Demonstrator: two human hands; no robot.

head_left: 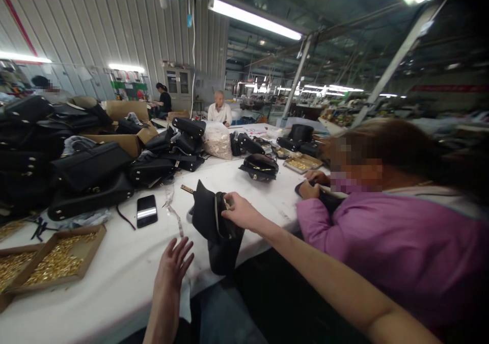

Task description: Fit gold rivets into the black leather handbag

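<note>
The right hand [240, 212] pinches the black bag's [214, 221] open rim at the bench [114, 283] edge, steadying it; the left hand [173, 265] hovers empty nearby, fingers [183, 249] spread.

A handbag factory floor: black bags [87, 173] heaped on a long worktable [114, 278], trays of brass fittings [57, 262], strip lights [254, 18].
</note>
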